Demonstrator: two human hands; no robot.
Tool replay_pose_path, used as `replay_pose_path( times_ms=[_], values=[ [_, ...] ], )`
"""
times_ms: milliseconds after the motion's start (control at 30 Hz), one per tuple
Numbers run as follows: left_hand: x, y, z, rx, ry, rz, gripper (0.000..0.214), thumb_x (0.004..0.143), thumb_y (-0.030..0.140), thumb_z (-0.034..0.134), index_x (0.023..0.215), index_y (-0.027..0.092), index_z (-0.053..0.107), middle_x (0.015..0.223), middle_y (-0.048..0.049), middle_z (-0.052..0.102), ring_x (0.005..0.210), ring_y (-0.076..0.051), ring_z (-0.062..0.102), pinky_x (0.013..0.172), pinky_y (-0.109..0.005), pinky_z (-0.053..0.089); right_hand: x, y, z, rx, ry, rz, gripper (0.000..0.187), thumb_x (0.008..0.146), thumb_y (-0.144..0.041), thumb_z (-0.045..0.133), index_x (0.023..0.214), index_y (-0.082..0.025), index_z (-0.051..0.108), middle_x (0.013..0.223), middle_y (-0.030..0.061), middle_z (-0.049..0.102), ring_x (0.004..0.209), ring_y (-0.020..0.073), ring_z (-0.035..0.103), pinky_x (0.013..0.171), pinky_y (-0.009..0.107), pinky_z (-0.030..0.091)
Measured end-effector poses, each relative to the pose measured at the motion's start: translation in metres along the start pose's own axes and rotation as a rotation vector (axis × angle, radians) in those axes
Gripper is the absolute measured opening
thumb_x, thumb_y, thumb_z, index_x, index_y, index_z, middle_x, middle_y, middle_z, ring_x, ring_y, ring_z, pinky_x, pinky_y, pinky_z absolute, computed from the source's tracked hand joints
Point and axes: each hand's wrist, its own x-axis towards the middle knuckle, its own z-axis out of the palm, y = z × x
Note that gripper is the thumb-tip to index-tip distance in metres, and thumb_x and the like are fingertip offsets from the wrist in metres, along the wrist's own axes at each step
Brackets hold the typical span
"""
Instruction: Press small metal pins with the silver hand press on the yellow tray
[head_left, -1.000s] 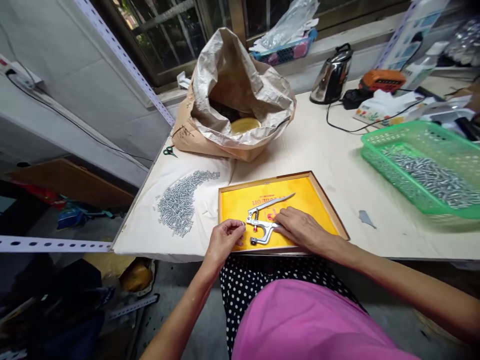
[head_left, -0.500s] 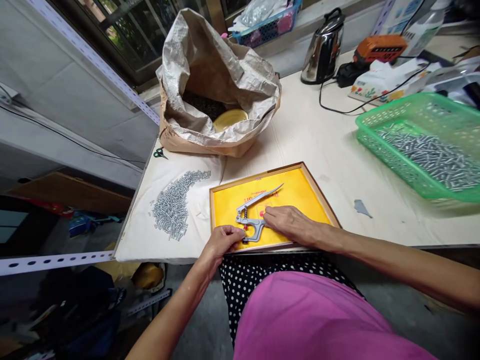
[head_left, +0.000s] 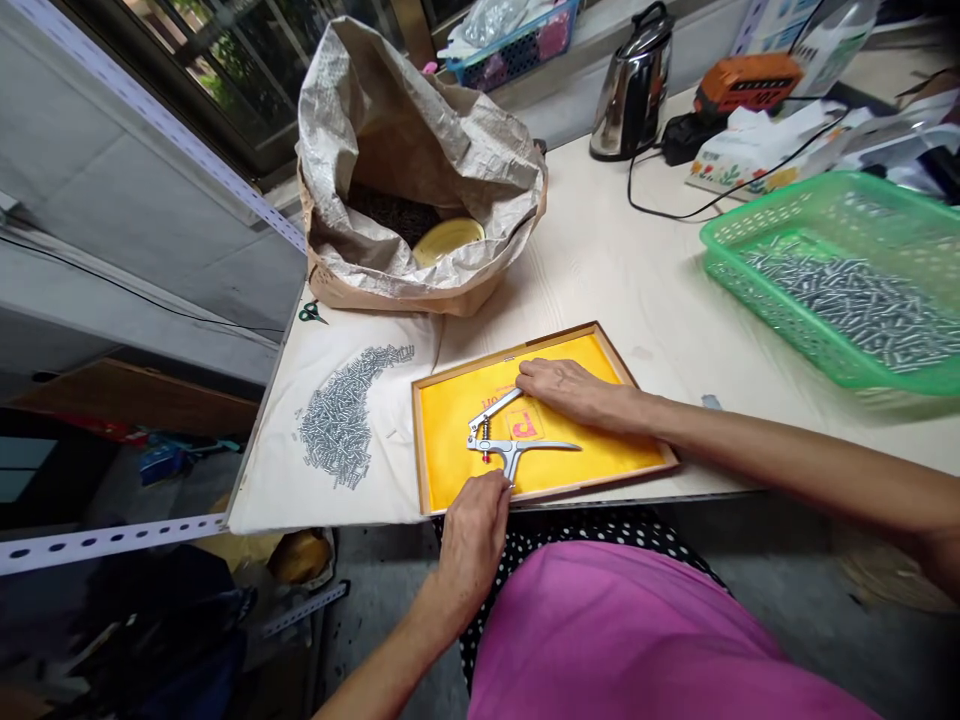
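A pair of grey metal pliers (head_left: 510,452) with a spring and a small red tip lies over the yellow-lined shallow tray (head_left: 421,450). Its two handles are spread apart. My left hand (head_left: 474,530) is closed on the lower end of the pliers' curved frame, at the tray's near edge. My right hand (head_left: 574,390) has its fingers closed over the end of the upper handle, which they partly cover. The lower handle sticks out to the right, untouched. Left of the tray is a heap of small silvery metal pieces (head_left: 341,425) on white cloth.
A large open sack (head_left: 420,290) stands behind the tray, with a yellow round lid or dish (head_left: 448,240) inside. Small scissors (head_left: 312,312) lie at the left edge. On the right is a green basket (head_left: 817,355) of metal pieces. A kettle (head_left: 634,85) stands at the back.
My right hand has gone from the lower handle up to the upper one. My left hand has moved from the jaw to the bottom of the frame. The view has shifted slightly.
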Motion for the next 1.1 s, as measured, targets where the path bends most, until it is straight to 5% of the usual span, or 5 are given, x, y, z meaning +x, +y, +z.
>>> replay_pose_path(
  times_ms=[167,300,400,567,1100],
  values=[
    [0.004,-0.002,-0.007,-0.065,-0.047,-0.05,0.017,0.097,0.022,0.049,0.095,0.019,0.066,0.095,-0.0083,0.074,0.089,-0.021,0.07,0.081,-0.032,0.054,0.021,0.001,-0.016,-0.047,-0.051,0.032,0.02,0.097,-0.013,0.04,0.089,-0.016,0.057,0.099,0.011,0.06,0.08,0.019,0.048,0.063,0.031,0.03],
    [0.011,-0.006,-0.014,-0.296,0.002,-0.346,0.016,0.089,0.03,0.059,0.09,0.018,0.068,0.087,-0.0054,0.073,0.077,-0.017,0.068,0.071,-0.027,0.053,0.003,-0.013,-0.015,-0.037,0.037,0.027,0.019,0.1,-0.028,0.048,0.093,-0.016,0.061,0.105,0.0112,0.06,0.082,0.0182,0.052,0.062,0.029,0.031],
    [0.019,-0.012,-0.016,-0.525,0.099,-0.559,0.023,0.08,0.039,0.069,0.083,0.016,0.067,0.078,-0.0034,0.07,0.068,-0.014,0.063,0.063,-0.023,0.05,-0.021,-0.025,-0.003,0.02,-0.073,-0.081,0.028,0.1,-0.04,0.051,0.092,-0.017,0.063,0.097,0.0077,0.062,0.076,0.0168,0.054,0.062,0.029,0.034],
    [0.032,-0.019,-0.022,-0.769,0.05,-0.743,0.042,0.064,0.043,0.082,0.089,0.013,0.068,0.07,-0.0007,0.066,0.059,-0.01,0.057,0.057,-0.02,0.045,-0.038,-0.038,0.015,0.005,-0.139,-0.047,0.018,0.1,-0.025,0.047,0.1,-0.016,0.062,0.097,0.0083,0.065,0.071,0.0157,0.055,0.061,0.029,0.035],
    [0.042,-0.023,-0.031,-0.777,-0.145,-0.968,0.039,0.052,0.039,0.089,0.067,0.013,0.064,0.053,0.0009,0.06,0.047,-0.008,0.051,0.047,-0.019,0.037,-0.052,-0.049,0.026,-0.109,0.044,-0.265,0.02,0.096,-0.006,0.038,0.1,-0.016,0.055,0.092,0.0072,0.06,0.072,0.0178,0.055,0.059,0.032,0.037]
  ],
)
